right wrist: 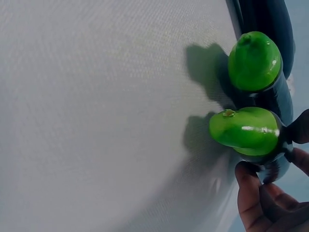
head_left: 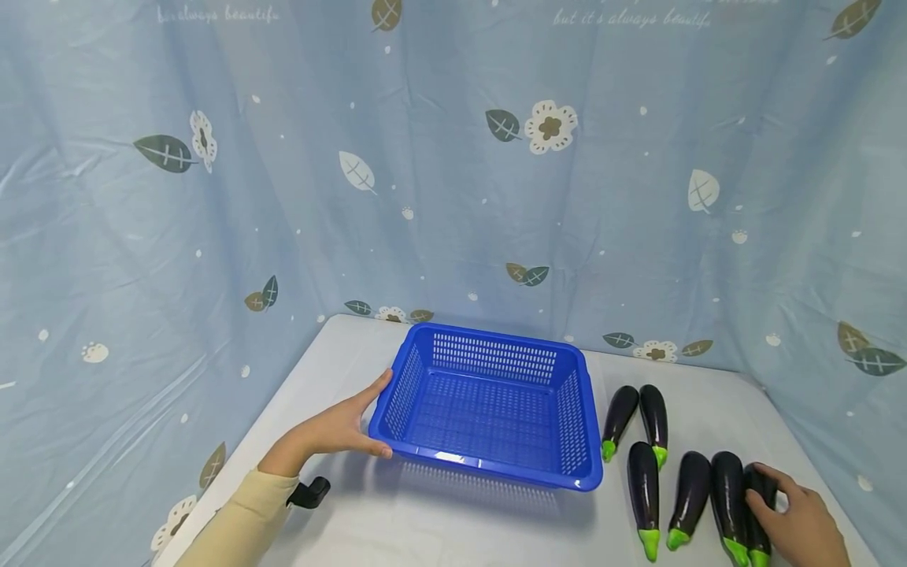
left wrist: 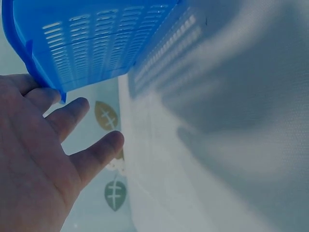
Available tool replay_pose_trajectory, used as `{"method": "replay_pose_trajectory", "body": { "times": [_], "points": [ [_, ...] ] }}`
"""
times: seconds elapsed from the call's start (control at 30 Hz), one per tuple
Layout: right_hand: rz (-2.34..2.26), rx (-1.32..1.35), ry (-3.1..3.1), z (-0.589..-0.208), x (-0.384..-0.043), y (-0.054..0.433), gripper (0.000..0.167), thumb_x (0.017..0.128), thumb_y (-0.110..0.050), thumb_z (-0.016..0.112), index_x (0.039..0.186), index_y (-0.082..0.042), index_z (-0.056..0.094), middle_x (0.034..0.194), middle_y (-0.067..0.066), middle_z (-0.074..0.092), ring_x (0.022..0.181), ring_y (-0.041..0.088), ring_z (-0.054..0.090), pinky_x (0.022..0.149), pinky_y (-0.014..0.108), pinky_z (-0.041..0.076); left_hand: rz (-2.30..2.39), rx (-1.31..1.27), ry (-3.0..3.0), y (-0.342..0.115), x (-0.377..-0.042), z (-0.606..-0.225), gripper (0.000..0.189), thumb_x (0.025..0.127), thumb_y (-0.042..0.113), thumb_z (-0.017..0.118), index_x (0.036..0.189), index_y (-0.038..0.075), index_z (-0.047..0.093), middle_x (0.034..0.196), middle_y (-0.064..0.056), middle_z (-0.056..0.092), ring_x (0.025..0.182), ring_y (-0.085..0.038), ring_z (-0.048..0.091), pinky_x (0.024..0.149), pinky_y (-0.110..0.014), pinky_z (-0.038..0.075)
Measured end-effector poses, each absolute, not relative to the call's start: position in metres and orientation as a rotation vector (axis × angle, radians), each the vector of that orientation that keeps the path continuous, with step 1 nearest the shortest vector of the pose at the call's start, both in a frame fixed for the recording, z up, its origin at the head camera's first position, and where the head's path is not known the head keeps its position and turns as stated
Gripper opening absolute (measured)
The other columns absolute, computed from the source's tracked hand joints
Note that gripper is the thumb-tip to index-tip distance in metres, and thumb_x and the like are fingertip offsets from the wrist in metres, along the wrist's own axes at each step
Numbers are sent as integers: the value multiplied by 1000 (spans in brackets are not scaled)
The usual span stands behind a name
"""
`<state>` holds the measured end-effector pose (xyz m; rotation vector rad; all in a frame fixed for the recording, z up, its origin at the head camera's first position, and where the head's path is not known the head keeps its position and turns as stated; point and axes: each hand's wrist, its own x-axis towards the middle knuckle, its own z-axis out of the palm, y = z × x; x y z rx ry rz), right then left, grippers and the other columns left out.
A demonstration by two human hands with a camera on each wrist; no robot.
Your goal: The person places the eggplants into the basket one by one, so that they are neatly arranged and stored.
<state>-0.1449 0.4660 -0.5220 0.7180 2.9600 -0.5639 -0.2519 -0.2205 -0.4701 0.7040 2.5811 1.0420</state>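
A blue perforated plastic basket (head_left: 489, 405) stands with nothing in it on the white table (head_left: 425, 524). My left hand (head_left: 368, 421) rests against its left rim with fingers fairly straight, thumb at the front corner. In the left wrist view the basket (left wrist: 96, 43) sits above my spread left hand (left wrist: 72, 130). Several dark purple eggplants with green caps lie to the right of the basket. My right hand (head_left: 768, 492) curls round the rightmost eggplant (head_left: 758, 504). In the right wrist view my fingers (right wrist: 248, 193) hold that eggplant (right wrist: 246, 131), with another eggplant (right wrist: 254, 60) beside it.
The other eggplants lie in two rows: two near the basket (head_left: 620, 411) (head_left: 654, 413) and three nearer me (head_left: 644, 496) (head_left: 690, 487) (head_left: 728, 492). A blue leaf-print curtain (head_left: 453, 197) surrounds the table on three sides. A black strap piece (head_left: 309, 493) shows at my left wrist.
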Motion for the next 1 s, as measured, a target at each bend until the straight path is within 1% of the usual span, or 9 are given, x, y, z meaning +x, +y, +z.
{"method": "replay_pose_trajectory", "body": {
  "times": [0.2,0.4,0.63,0.8,1.0],
  "points": [
    [-581,771,2934,-519,-145,463,65,94,-31,63,141,6,41,122,47,41,109,63,46,88,72,44,1051,690,2581,-219,-251,-469,130,73,40,91,165,15,3,170,-12,8,152,-40,19,117,-63,26],
    [-596,776,2968,-513,-146,457,64,94,-28,62,143,6,41,126,47,40,112,63,45,89,71,43,1054,688,2585,-218,-251,-470,130,73,42,91,165,16,4,170,-11,10,152,-40,21,117,-62,26],
    [-665,739,3003,-504,-152,445,63,97,-30,61,145,6,40,128,47,36,93,52,59,77,62,50,1048,674,2587,-219,-252,-471,130,73,43,91,165,19,3,170,-11,10,152,-40,21,117,-62,26],
    [-695,695,3040,-499,-157,436,63,97,-31,62,147,4,42,130,46,35,92,48,62,73,59,51,1058,679,2577,-220,-252,-470,130,73,42,91,165,17,4,169,-12,10,152,-39,21,117,-62,26],
    [-714,607,3087,-496,-160,430,63,98,-32,62,146,3,43,129,46,37,88,44,64,66,53,52,1065,685,2566,-220,-252,-470,129,73,40,92,165,16,4,169,-13,11,152,-39,22,117,-61,27]
  ]
}}
